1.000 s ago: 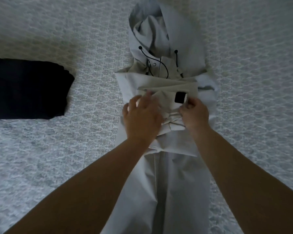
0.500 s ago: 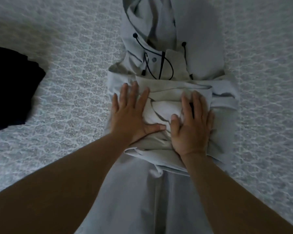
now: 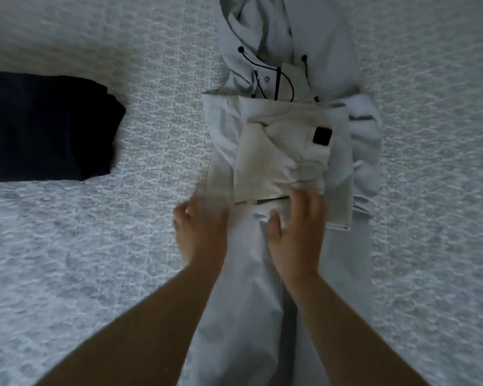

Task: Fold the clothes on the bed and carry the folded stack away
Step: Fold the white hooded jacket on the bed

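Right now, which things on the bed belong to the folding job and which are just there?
In the job:
- pale hooded jacket, sleeves folded across its front
- dark folded garment, lying apart to the left
- left hand and right hand, at the jacket's folded edge

Just there:
- patterned bedcover

Dim, bluish light; left hand (image 3: 201, 235) motion-blurred, edges soft and bowed

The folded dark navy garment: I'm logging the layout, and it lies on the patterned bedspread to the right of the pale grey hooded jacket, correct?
Not quite. The head view shows the folded dark navy garment on the patterned bedspread to the left of the pale grey hooded jacket, not the right.
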A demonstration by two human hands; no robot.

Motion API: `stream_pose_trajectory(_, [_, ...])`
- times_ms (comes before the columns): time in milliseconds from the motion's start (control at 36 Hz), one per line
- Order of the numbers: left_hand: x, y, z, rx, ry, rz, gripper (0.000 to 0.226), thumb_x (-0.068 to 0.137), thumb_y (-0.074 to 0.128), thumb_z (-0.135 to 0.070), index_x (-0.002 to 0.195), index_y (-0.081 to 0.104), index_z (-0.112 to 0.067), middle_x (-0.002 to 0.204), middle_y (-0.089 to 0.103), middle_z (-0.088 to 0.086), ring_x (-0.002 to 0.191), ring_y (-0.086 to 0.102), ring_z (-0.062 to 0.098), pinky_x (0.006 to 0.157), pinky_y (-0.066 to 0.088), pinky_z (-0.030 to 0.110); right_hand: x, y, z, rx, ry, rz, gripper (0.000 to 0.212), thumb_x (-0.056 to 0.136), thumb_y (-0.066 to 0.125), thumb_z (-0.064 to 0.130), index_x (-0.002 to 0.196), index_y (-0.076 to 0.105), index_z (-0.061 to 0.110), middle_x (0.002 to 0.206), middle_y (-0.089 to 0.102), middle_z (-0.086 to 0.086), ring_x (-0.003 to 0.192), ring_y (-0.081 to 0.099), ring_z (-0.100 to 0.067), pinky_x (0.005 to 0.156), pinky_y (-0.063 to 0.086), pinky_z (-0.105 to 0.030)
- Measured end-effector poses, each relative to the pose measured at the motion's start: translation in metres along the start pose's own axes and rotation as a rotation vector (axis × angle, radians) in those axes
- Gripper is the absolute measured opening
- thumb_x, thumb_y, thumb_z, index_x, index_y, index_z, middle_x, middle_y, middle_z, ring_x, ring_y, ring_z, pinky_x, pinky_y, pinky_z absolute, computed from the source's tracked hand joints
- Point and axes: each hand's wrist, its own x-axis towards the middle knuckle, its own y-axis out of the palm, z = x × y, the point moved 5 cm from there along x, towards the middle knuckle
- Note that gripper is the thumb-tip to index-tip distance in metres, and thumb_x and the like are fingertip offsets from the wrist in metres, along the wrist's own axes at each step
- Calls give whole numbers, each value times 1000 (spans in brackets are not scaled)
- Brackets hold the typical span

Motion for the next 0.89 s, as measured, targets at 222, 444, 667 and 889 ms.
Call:
stream_pose_trajectory(222, [-42,-5,44,235,-148,208,31,97,38,-48,101,55,-21,90,63,8,74,51,26,67,41,34,-87,26,-20,150,815,254,47,88,60,27,123,50,-2,121,56,-22,112,53,-35,94,43,-37])
stream_pose_trajectory(444, [-18,-11,75,120,-293,288,37,101,29,-19,120,57,-2,125,57,19,117,51,35,88,39,36,-90,64,15,308,710,634,41,92,56,31,124,57,5,117,63,-15,108,58,-31,85,46,-31])
stream_pose_trajectory(667, [-15,-25,73,-172,-54,279,36,93,52,-36,126,52,-22,94,59,-10,85,53,15,74,39,27,-94,81,25,620,959,692,38,94,55,20,130,46,20,116,58,-8,103,58,-26,63,50,-29])
stream_pose_trajectory(889, [-15,-16,76,33,-52,346,31,92,52,-27,120,46,-16,86,54,7,79,54,29,69,45,36,-83,75,26,169,648,665,36,95,49,25,128,50,9,129,53,-16,118,50,-33,91,41,-34])
